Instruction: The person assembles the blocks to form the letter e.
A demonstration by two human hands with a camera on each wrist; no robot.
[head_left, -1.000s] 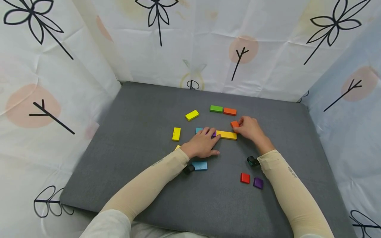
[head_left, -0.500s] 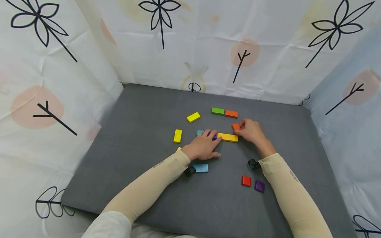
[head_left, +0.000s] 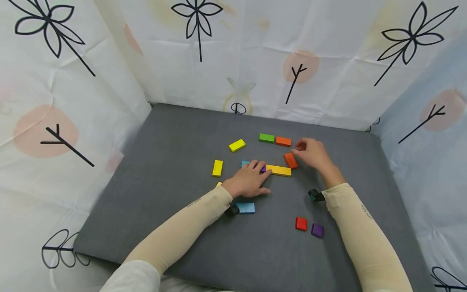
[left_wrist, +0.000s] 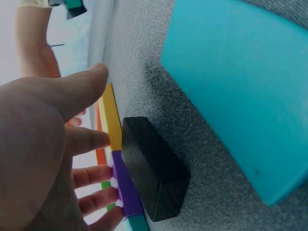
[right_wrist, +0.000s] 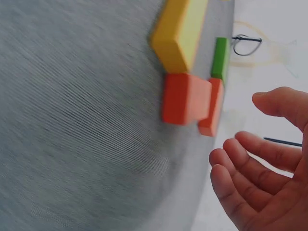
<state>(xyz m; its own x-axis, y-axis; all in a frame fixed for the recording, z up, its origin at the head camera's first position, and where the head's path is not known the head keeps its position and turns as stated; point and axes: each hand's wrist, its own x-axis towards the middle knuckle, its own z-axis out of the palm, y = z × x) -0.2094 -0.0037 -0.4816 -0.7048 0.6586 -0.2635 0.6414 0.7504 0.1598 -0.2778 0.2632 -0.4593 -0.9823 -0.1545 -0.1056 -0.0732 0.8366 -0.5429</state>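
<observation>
My left hand (head_left: 248, 180) lies over a row of blocks, its fingers nearly straight. In the left wrist view its fingertips touch a purple block (left_wrist: 126, 185) and a long amber block (left_wrist: 111, 118). A black block (left_wrist: 154, 168), hidden from the head view, sits under the palm. The light blue block (head_left: 245, 164) at the row's left end shows only partly. My right hand (head_left: 313, 154) hovers right of an orange block (head_left: 290, 160), fingers loosely bent and holding nothing. That orange block stands at an angle by the amber block's right end.
Behind are a green block (head_left: 266, 138) and another orange block (head_left: 283, 141), end to end. Yellow blocks (head_left: 217, 168) lie to the left. A light blue block (head_left: 245, 208) is near my left wrist. Red (head_left: 301, 224) and purple (head_left: 317, 230) blocks lie front right.
My right hand has let go of the orange block and moved up and to the right, away from it. The orange block is now turned more lengthwise. My left hand stays put.
</observation>
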